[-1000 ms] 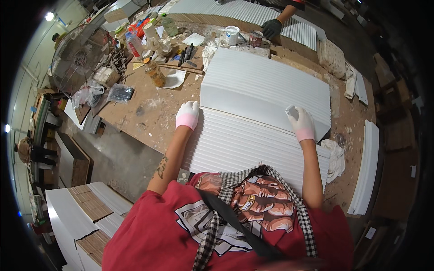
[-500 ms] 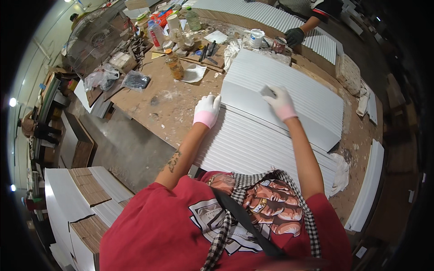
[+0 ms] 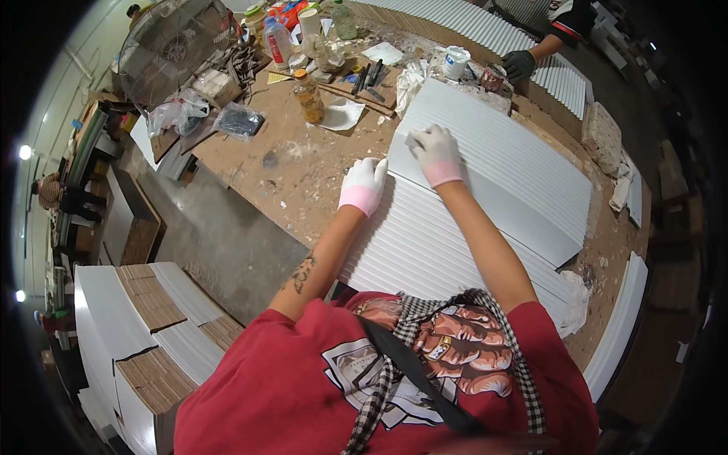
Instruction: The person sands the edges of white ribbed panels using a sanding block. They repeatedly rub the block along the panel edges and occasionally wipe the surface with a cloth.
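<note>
Both my hands wear white gloves with pink cuffs. My right hand [image 3: 437,154] is closed over a small grey block [image 3: 414,139], pressed to a white ridged panel [image 3: 493,144] near its left edge. That panel has a smooth, flat strip along its near side. A second white ridged panel [image 3: 413,239] lies closer to my body, against or just under the first; I cannot tell which. My left hand [image 3: 365,184] has its fingers curled at the left edge where the two panels meet, gripping there. Its fingertips are partly hidden.
On the worktable [image 3: 258,171] stand an orange-lidded jar [image 3: 309,98], bottles and a white tub [image 3: 456,62]. A caged fan [image 3: 174,49] is at far left. A co-worker's dark-gloved hand [image 3: 519,66] is across the table. Stacked panels [image 3: 98,318] stand lower left.
My right hand has slid the grey block leftward along the panel, closer to my left hand. My left hand stays at the panels' left edge. The whole view has shifted slightly.
</note>
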Tool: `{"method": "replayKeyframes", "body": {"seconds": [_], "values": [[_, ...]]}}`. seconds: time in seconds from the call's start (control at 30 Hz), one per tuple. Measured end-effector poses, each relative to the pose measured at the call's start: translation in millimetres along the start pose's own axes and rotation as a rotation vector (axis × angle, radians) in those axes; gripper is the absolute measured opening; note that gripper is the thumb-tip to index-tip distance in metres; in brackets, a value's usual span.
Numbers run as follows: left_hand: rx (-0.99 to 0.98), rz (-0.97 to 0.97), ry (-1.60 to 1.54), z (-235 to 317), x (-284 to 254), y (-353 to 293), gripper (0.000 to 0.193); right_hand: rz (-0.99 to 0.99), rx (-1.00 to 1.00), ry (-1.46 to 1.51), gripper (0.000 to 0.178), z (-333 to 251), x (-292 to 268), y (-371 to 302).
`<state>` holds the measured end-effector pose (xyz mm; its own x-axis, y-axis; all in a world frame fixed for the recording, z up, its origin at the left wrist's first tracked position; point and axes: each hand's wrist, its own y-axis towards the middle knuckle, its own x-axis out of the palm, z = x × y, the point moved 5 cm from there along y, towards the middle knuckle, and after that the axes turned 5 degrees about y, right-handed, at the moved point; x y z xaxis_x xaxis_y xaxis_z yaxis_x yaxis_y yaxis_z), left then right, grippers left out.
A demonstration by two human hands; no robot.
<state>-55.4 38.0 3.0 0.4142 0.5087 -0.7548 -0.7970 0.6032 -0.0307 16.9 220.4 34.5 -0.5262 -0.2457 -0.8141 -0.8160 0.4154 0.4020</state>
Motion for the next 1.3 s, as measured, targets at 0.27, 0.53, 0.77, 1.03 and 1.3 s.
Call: {"method": "replayKeyframes", "body": {"seconds": [0.27,0.53,0.77,1.03,1.3], "values": [[0.047,-0.017,0.052,-5.1,10.1,3.2,0.052,-0.044,-0.004,0.034,0.025,-9.9,10.7,11.8],[0.097,-0.003,0.049,-17.3,20.1,9.2,0.047,0.038,0.208,-0.017,0.03,57.6,-72.4,-72.8],[0.079,0.006,0.05,-18.6,19.7,10.4,0.048,0.161,0.234,0.009,0.031,72.3,-75.6,-85.6],[0.058,-0.027,-0.006,-12.0,14.1,6.8,0.05,0.21,0.322,-0.042,0.035,117.7,-117.0,-138.1],[0.01,-0.083,0.017,-13.9,15.3,9.3,0.055,0.286,0.424,-0.117,0.042,151.7,-156.0,-173.0]]}}
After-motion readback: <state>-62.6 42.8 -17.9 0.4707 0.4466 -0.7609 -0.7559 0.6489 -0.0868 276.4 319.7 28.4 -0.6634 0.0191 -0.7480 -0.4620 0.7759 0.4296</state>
